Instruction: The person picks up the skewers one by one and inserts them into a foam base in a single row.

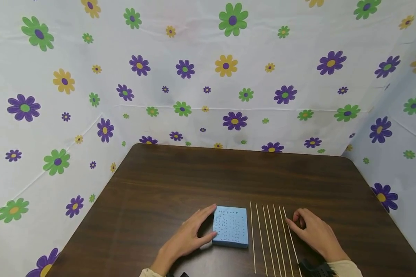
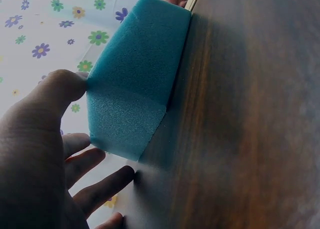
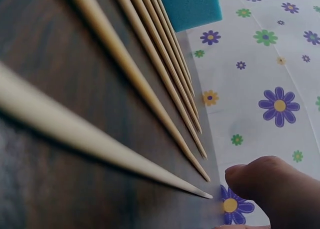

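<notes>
A light blue foam block (image 1: 230,226) lies flat on the brown table, its top dotted with small holes or marks. My left hand (image 1: 184,239) rests along its left side, with the thumb at the near corner and a fingertip at the far corner. In the left wrist view the thumb (image 2: 70,86) meets the block's edge, while the other fingers stretch out loosely. Several thin wooden skewers (image 1: 252,238) lie side by side to the right of the block. Beside the rightmost skewer (image 1: 291,238) is my right hand (image 1: 317,234), fingers loosely bent, holding nothing. Pointed skewer tips (image 3: 200,191) show in the right wrist view.
The wood-grain table (image 1: 180,173) has rounded far corners. White sheeting (image 1: 208,50) printed with flowers surrounds it at the back and both sides. A dark strap (image 1: 315,268) sits at my right wrist.
</notes>
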`<state>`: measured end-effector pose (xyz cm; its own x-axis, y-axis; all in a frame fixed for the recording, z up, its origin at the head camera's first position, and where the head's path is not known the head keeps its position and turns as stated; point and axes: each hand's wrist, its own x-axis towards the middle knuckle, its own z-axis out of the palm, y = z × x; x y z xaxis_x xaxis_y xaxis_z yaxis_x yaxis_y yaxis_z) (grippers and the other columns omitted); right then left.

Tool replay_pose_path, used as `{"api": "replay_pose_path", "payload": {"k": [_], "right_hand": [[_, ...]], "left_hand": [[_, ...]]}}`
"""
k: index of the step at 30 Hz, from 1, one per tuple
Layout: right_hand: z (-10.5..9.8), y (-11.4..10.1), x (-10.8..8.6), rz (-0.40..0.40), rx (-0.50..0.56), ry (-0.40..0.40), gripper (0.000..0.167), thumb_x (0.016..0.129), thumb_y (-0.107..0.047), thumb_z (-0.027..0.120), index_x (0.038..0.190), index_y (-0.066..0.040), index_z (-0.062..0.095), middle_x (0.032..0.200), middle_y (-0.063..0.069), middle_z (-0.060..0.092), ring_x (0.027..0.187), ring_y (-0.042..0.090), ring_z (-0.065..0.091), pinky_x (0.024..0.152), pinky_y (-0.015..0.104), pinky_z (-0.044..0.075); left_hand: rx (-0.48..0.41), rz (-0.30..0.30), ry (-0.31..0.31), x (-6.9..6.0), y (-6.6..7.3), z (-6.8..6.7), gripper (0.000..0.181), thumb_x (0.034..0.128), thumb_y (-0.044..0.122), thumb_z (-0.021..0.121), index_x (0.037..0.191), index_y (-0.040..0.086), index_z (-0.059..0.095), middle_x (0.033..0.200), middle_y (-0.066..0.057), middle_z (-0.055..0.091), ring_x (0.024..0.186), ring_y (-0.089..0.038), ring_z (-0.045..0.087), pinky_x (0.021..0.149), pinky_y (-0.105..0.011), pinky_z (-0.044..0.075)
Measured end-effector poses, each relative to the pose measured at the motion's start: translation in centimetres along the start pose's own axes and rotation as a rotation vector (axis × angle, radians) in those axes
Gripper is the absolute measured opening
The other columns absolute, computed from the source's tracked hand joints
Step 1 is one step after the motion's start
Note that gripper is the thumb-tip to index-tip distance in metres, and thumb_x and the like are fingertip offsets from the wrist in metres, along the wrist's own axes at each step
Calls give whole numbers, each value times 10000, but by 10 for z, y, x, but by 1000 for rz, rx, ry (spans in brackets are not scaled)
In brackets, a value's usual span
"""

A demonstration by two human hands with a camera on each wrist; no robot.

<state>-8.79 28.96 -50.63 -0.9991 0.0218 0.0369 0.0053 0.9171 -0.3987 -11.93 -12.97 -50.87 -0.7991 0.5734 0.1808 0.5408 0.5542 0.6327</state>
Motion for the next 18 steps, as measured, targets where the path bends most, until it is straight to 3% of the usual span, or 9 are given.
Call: {"api": "replay_pose_path", "payload": {"k": [9,18], "right_hand": [[0,-3,1,21,9,-19,441,995,-628,589,968,-188,601,844,-32,490,644,95,409,567,286,333],[0,-4,-4,12,11,-18,410,993,-587,626,966,-178,605,849,-27,495,647,108,402,561,296,326]], "left_hand": [[-8,-12,-9,2,1,-3,767,1010,563,611,1654,267,319,1691,72,368,1557,-347,362,1192,-696,364],[-3,-19,-23,0,0,0,774,1007,575,607,1654,265,318,1693,61,367,1567,-315,352,1237,-639,340]]}}
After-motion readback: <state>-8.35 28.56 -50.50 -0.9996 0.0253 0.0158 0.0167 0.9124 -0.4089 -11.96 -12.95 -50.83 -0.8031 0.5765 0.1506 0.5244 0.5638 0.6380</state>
